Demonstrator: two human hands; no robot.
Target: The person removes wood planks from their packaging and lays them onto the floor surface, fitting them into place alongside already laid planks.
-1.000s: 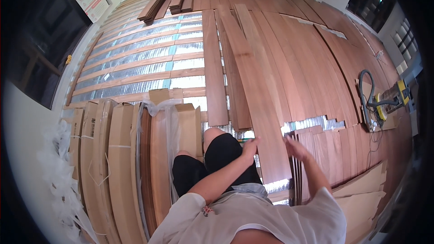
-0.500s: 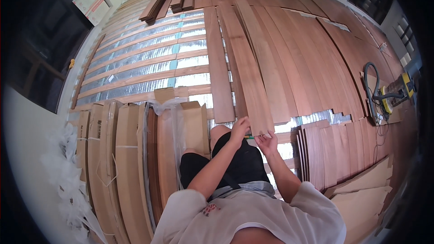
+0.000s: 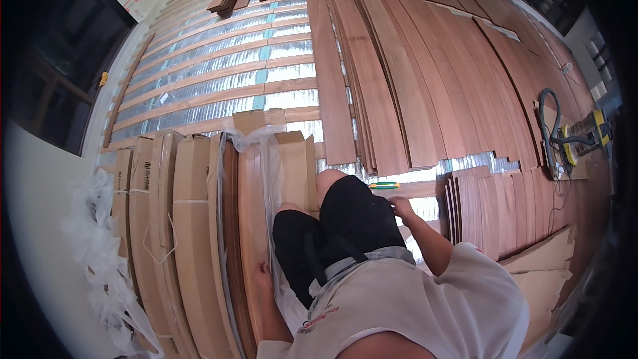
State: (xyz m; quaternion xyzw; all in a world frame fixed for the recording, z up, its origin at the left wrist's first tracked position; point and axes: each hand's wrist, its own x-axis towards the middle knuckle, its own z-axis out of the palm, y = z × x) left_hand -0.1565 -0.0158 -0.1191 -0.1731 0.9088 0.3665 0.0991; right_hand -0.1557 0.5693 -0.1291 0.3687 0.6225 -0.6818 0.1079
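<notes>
1. Reddish-brown floorboards (image 3: pixel 482 100) cover the middle and right of the room; to the left, wooden strips over silver foil (image 3: pixel 199 90) are bare of boards.
2. Tall cardboard cartons (image 3: pixel 191 239) stand in a row at the person's left, close to the legs, and crowd that side.
3. Beside them, nearest the left knee, an open carton shows a long brown board (image 3: pixel 250 179), with loose clear plastic (image 3: pixel 267 159) along its edge that could snag.
4. Straight ahead, the plank (image 3: pixel 375 80) lies over other boards, its near end beyond the right knee. Half a second ago both hands were at that end; now both are off it, so it rests without support from them.
5. On the right, a stack of short boards (image 3: pixel 495 209) narrows the space; a yellow-and-black vacuum cleaner (image 3: pixel 585 138) sits well apart.
6. Down beside the open carton is the left hand (image 3: pixel 265 274), its grip partly hidden; I cannot tell if it holds anything.
7. Next to the right thigh, the right hand (image 3: pixel 401 208) has bent fingers; whether its grip pinches the cloth cannot be told.
8. Smallest, a green-and-yellow hand tool (image 3: pixel 384 185) lies just ahead of the right hand.
</notes>
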